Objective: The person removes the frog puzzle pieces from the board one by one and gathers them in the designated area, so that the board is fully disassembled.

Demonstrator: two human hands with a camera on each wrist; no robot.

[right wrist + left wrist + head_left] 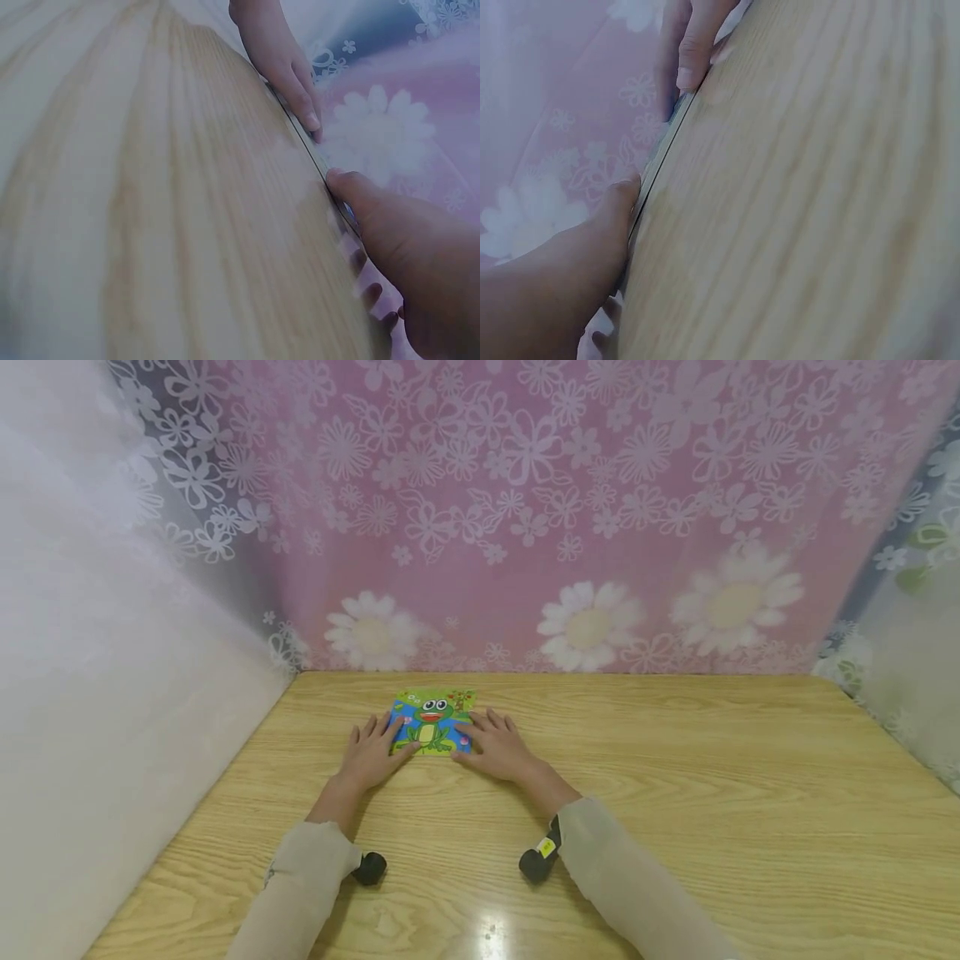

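Observation:
A flat, colourful frog picture board (428, 732), much like a children's puzzle, lies on the wooden table (675, 777). It shows a green frog on blue with a small tree at the upper right. My left hand (371, 755) rests on its left side, fingers spread and thumb along the lower edge. On the right side my right hand (496, 748) touches it the same way, fingers straight. From the wrist views the board (667, 139) is a thin edge close to the tabletop, with a thumb on it from each hand.
A pink curtain (480, 527) with white flowers hangs behind the table's far edge. White sheeting (112, 652) borders the left side, and a flowered cloth (900, 635) the right. Black wrist cameras (370, 868) sit under both sleeves.

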